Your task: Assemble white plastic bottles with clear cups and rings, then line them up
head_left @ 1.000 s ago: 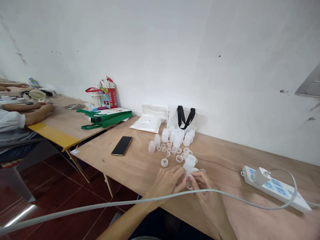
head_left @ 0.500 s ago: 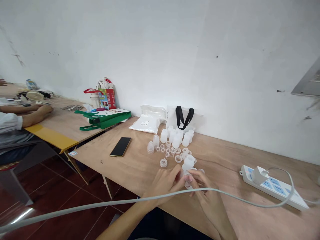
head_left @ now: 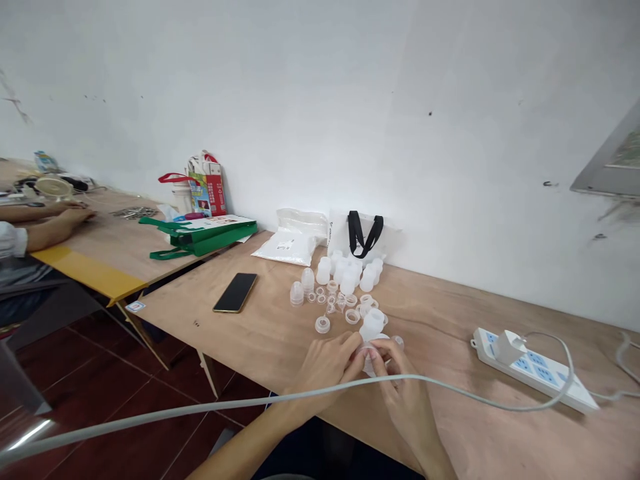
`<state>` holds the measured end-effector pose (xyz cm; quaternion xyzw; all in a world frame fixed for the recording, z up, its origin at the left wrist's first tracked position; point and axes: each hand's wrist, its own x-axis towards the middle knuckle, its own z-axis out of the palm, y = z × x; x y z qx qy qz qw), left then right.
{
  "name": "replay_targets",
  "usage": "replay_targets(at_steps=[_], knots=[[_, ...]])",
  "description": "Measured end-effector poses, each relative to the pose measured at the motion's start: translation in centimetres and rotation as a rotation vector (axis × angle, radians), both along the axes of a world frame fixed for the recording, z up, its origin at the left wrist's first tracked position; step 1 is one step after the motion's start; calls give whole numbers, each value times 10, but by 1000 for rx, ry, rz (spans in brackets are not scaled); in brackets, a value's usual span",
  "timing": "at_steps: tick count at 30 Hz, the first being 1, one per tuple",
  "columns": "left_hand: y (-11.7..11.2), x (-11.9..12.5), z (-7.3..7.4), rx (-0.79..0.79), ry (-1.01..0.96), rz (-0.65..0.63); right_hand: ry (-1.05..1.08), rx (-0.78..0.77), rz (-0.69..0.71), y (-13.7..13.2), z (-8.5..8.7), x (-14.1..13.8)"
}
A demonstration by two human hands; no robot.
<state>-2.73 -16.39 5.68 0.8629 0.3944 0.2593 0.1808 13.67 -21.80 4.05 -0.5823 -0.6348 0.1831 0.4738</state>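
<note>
My left hand point(head_left: 327, 367) and my right hand point(head_left: 405, 393) meet low at the middle of the view, with their fingertips together on a small translucent plastic part point(head_left: 369, 364). My fingers hide most of that part, so its exact shape cannot be made out. Just beyond my fingers stands a larger translucent cup-shaped piece point(head_left: 373, 325). A loose group of translucent plastic cups and rings point(head_left: 345, 287) spreads out behind it on the plywood table point(head_left: 450, 320). A small ring point(head_left: 323, 325) lies left of the group.
A black smartphone point(head_left: 235, 293) lies left of the parts, and a power strip with a white plug point(head_left: 530, 370) lies to the right. A grey cable point(head_left: 300, 400) crosses above my forearms. White bags stand by the wall, and a co-worker's arms point(head_left: 50, 227) work at the far left table.
The whole scene has shifted slightly left in the view as the camera turned. My hands stay together on the small part, and the co-worker's arm sits further toward the left edge.
</note>
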Motion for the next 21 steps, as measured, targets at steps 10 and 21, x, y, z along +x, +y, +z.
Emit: replay_targets(at_steps=[10, 21], knots=[[1, 1, -4, -68, -26, 47, -24, 61, -85, 4, -7, -3], [4, -4, 10, -187, 7, 16, -128, 92, -97, 5, -8, -4]])
